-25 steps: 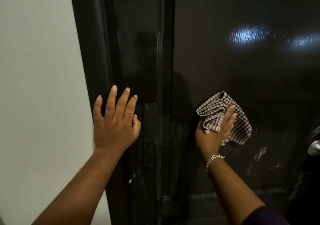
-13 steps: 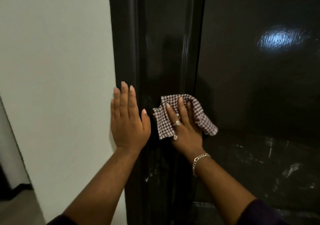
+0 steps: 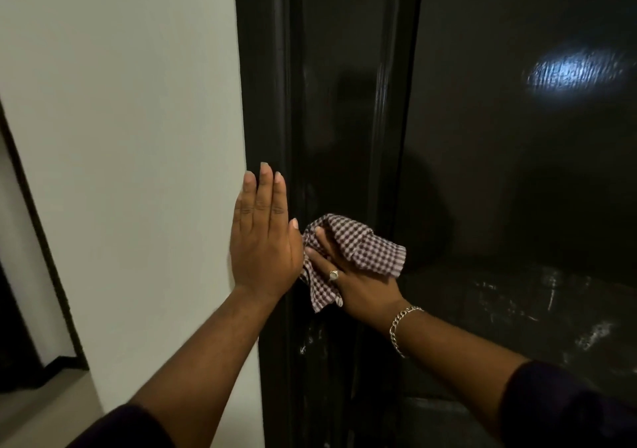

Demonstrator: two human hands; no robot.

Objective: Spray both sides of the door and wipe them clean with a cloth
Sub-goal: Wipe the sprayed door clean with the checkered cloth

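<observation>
two hands are working at the door's (image 3: 517, 172) left edge: the left hand (image 3: 263, 247) is bracing flat, fingers straight, on the frame (image 3: 262, 68); the right hand (image 3: 358, 282) is pressing the checked cloth (image 3: 365, 244) there. wiping appears underway; streaks (image 3: 551, 309) lower right are calling for the next pass.

Head view faces forward, close to the door (image 3: 517, 172).

No legible text, labels, brand marks, numbers or signs in the head view. Checked: dark glossy door (image 3: 517, 172), door frame (image 3: 269, 68), white wall (image 3: 120, 137), checked cloth (image 3: 362, 244). All bear no writing. Pale smears low on the door are streaks, not characters.
</observation>
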